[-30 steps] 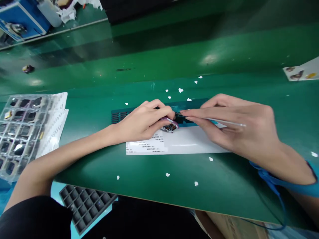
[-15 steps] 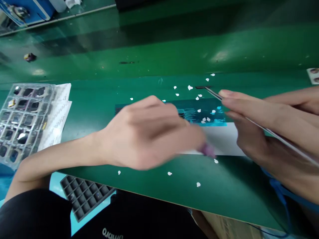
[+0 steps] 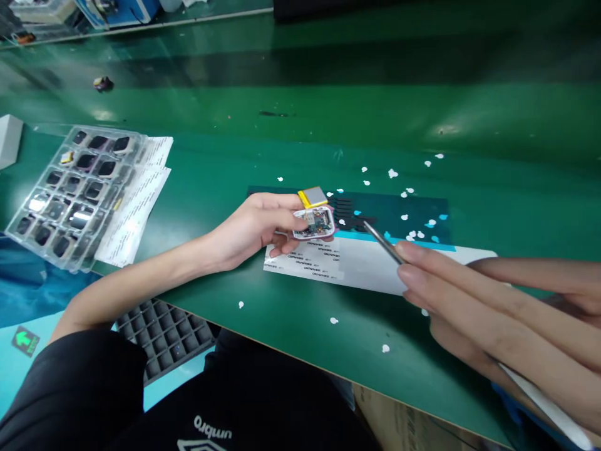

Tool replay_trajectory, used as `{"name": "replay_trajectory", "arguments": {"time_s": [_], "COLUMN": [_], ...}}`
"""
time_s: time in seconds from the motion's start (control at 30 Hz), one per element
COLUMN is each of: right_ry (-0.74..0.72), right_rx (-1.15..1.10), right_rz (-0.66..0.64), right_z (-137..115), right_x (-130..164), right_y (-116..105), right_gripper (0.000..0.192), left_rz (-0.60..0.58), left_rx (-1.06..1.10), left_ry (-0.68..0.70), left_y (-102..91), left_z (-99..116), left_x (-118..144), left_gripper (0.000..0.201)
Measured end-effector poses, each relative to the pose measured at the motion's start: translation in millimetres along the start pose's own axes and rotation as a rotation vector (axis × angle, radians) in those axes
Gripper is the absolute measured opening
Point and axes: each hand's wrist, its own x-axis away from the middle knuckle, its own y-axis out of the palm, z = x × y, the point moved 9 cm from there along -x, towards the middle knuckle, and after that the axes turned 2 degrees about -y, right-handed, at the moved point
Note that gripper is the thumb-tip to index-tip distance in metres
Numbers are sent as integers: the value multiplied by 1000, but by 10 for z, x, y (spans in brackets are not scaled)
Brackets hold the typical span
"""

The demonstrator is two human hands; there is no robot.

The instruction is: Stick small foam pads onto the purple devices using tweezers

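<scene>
My left hand (image 3: 256, 227) holds a small pink-rimmed device (image 3: 315, 223) with its circuit board showing and a flat silver battery with yellow tape (image 3: 313, 196) lifted above it. It hovers over a white label sheet (image 3: 366, 263) on the green bench. My right hand (image 3: 498, 313) grips metal tweezers (image 3: 381, 241), their tips pointing left at a dark teal sheet of small black pads (image 3: 389, 216), a short way right of the device.
A clear plastic tray of dark parts (image 3: 70, 188) lies on printed sheets (image 3: 136, 200) at the left. A black grid tray (image 3: 162, 332) sits below the bench edge. White paper scraps (image 3: 392, 173) dot the green bench (image 3: 300, 113). A small purple part (image 3: 103, 82) lies far left.
My left hand swept right, then came back holding the device with its battery flipped up. My right hand pulled back toward the lower right with the tweezers. The view shifted left.
</scene>
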Motion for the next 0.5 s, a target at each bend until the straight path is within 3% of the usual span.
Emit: {"name": "replay_trajectory", "arguments": {"time_s": [0.17, 0.37, 0.5], "right_ry": [35, -33, -28], "right_rx": [-20, 14, 98], "right_rz": [2, 0, -62], "right_z": [-129, -286, -227], "right_x": [-63, -153, -146], "right_y": [92, 145, 251], "right_gripper": [71, 63, 70], "left_rz": [18, 117, 179], "left_rx": [-72, 106, 157], "left_ry": [86, 98, 82], "left_y": [10, -67, -83], "left_z": [10, -47, -116], "left_x": [54, 57, 62], "left_gripper": [14, 26, 32]}}
